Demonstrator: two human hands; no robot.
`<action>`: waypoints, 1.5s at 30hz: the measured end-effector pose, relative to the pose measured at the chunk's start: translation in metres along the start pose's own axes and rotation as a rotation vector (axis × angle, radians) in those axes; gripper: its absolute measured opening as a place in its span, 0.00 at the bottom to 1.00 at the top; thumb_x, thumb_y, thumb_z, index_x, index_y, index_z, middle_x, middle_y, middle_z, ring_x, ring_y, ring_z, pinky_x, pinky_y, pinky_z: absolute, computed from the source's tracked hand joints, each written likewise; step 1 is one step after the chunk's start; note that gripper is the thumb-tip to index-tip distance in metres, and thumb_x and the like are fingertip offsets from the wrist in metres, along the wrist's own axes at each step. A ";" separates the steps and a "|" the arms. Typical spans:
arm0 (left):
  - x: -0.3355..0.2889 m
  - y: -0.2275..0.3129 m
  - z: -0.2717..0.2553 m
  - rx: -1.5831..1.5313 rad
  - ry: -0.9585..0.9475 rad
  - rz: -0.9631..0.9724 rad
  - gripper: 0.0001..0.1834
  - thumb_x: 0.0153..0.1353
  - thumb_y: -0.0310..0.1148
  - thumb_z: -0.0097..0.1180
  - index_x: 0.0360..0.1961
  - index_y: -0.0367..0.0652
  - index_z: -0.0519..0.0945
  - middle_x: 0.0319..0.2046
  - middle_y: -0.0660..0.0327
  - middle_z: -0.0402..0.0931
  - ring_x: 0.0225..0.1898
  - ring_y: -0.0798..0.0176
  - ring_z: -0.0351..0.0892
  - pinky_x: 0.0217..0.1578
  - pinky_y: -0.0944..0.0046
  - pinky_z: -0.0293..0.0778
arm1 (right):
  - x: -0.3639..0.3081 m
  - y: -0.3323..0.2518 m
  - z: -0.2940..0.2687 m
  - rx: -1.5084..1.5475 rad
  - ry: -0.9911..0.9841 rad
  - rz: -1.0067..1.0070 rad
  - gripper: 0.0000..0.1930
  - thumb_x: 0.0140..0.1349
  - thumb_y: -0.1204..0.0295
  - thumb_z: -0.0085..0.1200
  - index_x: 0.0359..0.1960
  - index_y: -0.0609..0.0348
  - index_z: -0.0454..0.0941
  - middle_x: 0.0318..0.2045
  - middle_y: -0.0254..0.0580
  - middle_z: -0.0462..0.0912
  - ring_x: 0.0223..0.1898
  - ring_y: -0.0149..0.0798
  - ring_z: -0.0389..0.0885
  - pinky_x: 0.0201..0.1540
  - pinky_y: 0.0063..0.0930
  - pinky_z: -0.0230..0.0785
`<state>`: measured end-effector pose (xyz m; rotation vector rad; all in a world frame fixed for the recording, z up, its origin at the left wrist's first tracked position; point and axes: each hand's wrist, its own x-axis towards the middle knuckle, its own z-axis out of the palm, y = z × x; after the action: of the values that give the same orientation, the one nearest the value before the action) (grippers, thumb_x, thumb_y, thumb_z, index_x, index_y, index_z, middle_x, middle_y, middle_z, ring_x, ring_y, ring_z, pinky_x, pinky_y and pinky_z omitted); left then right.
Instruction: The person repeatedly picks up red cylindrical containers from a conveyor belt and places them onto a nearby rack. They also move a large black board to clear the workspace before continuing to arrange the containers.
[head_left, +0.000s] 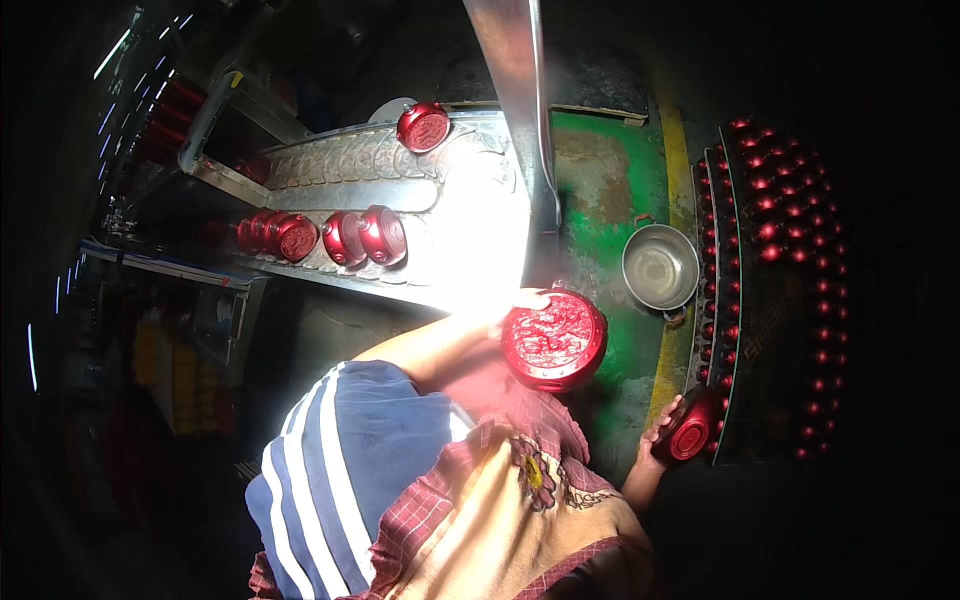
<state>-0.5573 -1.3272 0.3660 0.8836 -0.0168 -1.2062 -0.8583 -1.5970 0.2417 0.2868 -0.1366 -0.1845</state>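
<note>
My left hand holds a round red container with an embossed top, tilted toward the camera, just below the brightly lit end of a metal conveyor. My right hand grips a second red container low on the right, at the near edge of a dark rack filled with rows of the same red containers. Several more red containers ride on the conveyor's embossed slats, and one sits apart on the upper lane.
An empty metal bowl with handles stands on the green floor between conveyor and rack. A yellow floor stripe runs alongside the rack. A shiny metal beam crosses overhead. The surroundings on the left are dark.
</note>
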 end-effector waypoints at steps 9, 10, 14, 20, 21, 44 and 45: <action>-0.186 0.133 -0.116 0.061 0.297 0.327 0.32 0.57 0.33 0.61 0.62 0.35 0.68 0.52 0.52 0.77 0.52 0.58 0.79 0.54 0.57 0.76 | -0.001 0.121 -0.022 -0.275 0.373 -0.008 0.31 0.65 0.52 0.46 0.63 0.59 0.66 0.57 0.49 0.75 0.52 0.50 0.78 0.50 0.45 0.76; -0.202 0.158 -0.130 0.152 0.360 0.405 0.31 0.57 0.34 0.61 0.60 0.35 0.69 0.50 0.53 0.78 0.50 0.59 0.80 0.53 0.58 0.77 | 0.008 0.132 -0.024 -0.378 0.466 -0.092 0.30 0.64 0.51 0.46 0.61 0.59 0.68 0.56 0.48 0.76 0.51 0.49 0.78 0.49 0.44 0.76; -0.255 0.251 -0.207 0.359 0.638 0.641 0.25 0.57 0.34 0.61 0.54 0.36 0.72 0.47 0.54 0.79 0.46 0.62 0.81 0.50 0.63 0.76 | 0.057 0.183 -0.031 -0.706 0.699 -0.309 0.26 0.64 0.48 0.45 0.54 0.54 0.75 0.47 0.40 0.82 0.48 0.44 0.80 0.47 0.42 0.76; -0.245 0.375 -0.403 0.983 1.399 0.757 0.39 0.44 0.43 0.73 0.54 0.33 0.71 0.46 0.48 0.79 0.49 0.52 0.80 0.52 0.58 0.73 | 0.167 0.304 -0.022 -0.852 0.669 -0.334 0.26 0.61 0.53 0.49 0.56 0.56 0.74 0.54 0.42 0.79 0.53 0.46 0.78 0.55 0.44 0.73; -0.229 0.386 -0.432 1.047 1.469 0.733 0.43 0.41 0.44 0.74 0.56 0.35 0.70 0.51 0.47 0.77 0.54 0.47 0.76 0.56 0.54 0.70 | 0.189 0.325 -0.015 -0.885 0.701 -0.374 0.27 0.61 0.53 0.48 0.57 0.57 0.73 0.55 0.44 0.78 0.54 0.47 0.77 0.57 0.45 0.72; -0.096 0.390 -0.460 1.061 0.873 0.705 0.20 0.54 0.33 0.67 0.50 0.46 0.81 0.61 0.58 0.73 0.49 0.62 0.80 0.38 0.67 0.78 | 0.609 0.528 -0.171 -2.510 0.627 -0.181 0.39 0.50 0.54 0.67 0.65 0.29 0.63 0.50 0.50 0.68 0.55 0.50 0.69 0.55 0.42 0.69; -0.092 0.388 -0.466 1.054 0.852 0.669 0.19 0.54 0.33 0.67 0.48 0.45 0.81 0.61 0.59 0.74 0.49 0.63 0.81 0.42 0.67 0.77 | 0.609 0.527 -0.174 -2.507 0.638 -0.164 0.42 0.50 0.50 0.68 0.67 0.31 0.60 0.52 0.58 0.72 0.56 0.57 0.67 0.60 0.44 0.63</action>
<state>-0.0738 -0.9523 0.3219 2.0527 -0.2554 -0.0424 -0.1521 -1.1755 0.2959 -2.1416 0.7773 -0.2872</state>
